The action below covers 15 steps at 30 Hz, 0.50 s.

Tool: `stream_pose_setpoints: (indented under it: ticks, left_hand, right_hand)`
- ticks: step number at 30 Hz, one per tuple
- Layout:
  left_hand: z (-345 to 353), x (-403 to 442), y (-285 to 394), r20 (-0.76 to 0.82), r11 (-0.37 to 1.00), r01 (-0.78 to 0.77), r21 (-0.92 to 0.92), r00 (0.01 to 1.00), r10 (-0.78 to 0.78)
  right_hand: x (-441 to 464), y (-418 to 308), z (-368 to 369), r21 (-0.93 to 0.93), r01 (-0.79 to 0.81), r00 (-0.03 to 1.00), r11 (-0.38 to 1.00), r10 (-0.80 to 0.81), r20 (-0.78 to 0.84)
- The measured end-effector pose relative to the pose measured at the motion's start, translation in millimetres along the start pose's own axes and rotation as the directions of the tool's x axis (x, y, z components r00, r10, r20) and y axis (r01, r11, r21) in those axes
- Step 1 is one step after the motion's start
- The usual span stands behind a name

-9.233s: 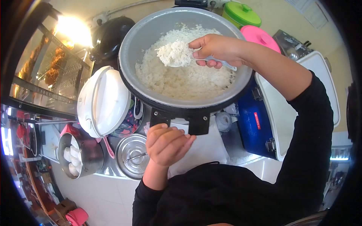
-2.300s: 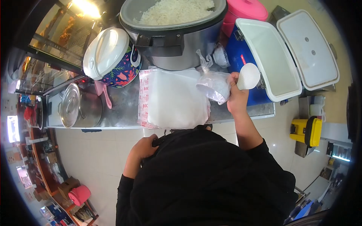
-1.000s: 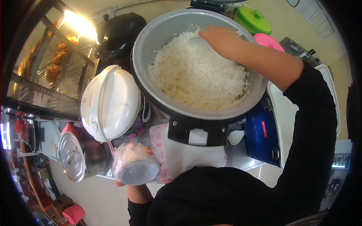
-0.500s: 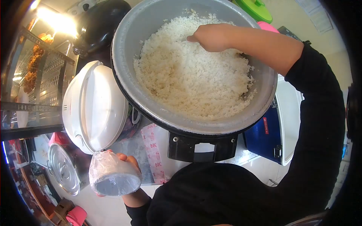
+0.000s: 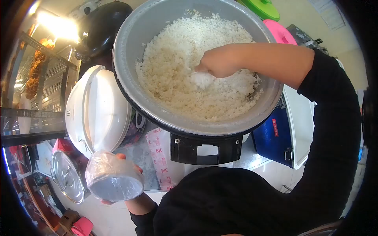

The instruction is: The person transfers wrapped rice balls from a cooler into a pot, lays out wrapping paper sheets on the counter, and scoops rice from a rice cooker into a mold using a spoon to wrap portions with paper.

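Note:
A large grey pot (image 5: 132, 43) full of cooked white rice (image 5: 173, 86) sits in front of me. My right hand (image 5: 222, 61) is down over the rice, closed around a pale rice paddle (image 5: 195, 73), mostly covered by my fingers and the grains. A clump of rice is gathered just below that hand. Low on the left, my left hand (image 5: 138, 168) grips a bowl (image 5: 114, 177) wrapped in clear plastic film. The bowl is tilted with its opening toward me, and I see no rice inside.
Left of the pot is a white rounded cooker lid (image 5: 106, 110). Beyond it stands a lit glass cabinet with fried food (image 5: 35, 74). A lidded metal pot (image 5: 65, 177) is lower left. A blue cooler box (image 5: 275, 133) lies right, with green (image 5: 264, 8) and pink lids (image 5: 280, 32) behind.
My right hand has moved down through the rice toward me, and a clump of rice now shows beneath it. My left hand and the wrapped bowl have shifted slightly left.

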<state>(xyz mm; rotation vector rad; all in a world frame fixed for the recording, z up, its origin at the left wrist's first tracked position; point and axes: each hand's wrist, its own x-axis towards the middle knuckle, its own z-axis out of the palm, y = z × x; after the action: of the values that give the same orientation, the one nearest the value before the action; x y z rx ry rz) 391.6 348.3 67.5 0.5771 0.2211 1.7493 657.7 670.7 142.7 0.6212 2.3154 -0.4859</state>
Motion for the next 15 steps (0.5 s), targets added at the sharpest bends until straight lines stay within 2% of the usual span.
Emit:
stream_pose_setpoints:
  ticks: [2, 4, 7, 9, 10, 13, 15]
  left_hand:
    - [10, 9, -4, -0.029, 0.997, -0.051, 0.055, 0.998, 0.052]
    - [24, 18, -4, -0.164, 0.986, -0.083, 0.146, 0.981, 0.106]
    - [44, 35, -3, -0.297, 0.958, -0.107, 0.268, 0.936, 0.188]
    - [69, 54, -10, -0.377, 0.927, -0.176, 0.331, 0.876, 0.301]
    - [68, 55, -7, -0.317, 0.93, -0.127, 0.345, 0.917, 0.243]
    - [100, 85, -11, -0.377, 0.956, -0.044, 0.289, 0.913, 0.156]
    - [116, 103, -13, -0.33, 0.924, 0.066, 0.376, 0.942, 0.067]
  right_hand:
    - [-3, -5, 0, 0.084, 0.05, 0.999, 0.995, -0.051, 0.006]
    - [-8, -5, 9, 0.181, 0.108, 0.994, 0.977, -0.105, -0.028]
    - [-9, 9, 8, 0.472, -0.007, 0.991, 0.882, -0.059, 0.124]
    - [-28, 4, -5, 0.605, -0.082, 0.988, 0.792, -0.017, 0.157]
    - [-39, 0, -12, 0.666, -0.119, 0.984, 0.736, 0.0, 0.175]
    - [-66, 1, -22, 0.697, -0.145, 0.988, 0.702, 0.067, 0.138]
    - [-96, -2, -34, 0.695, -0.133, 0.991, 0.707, 0.116, 0.072]
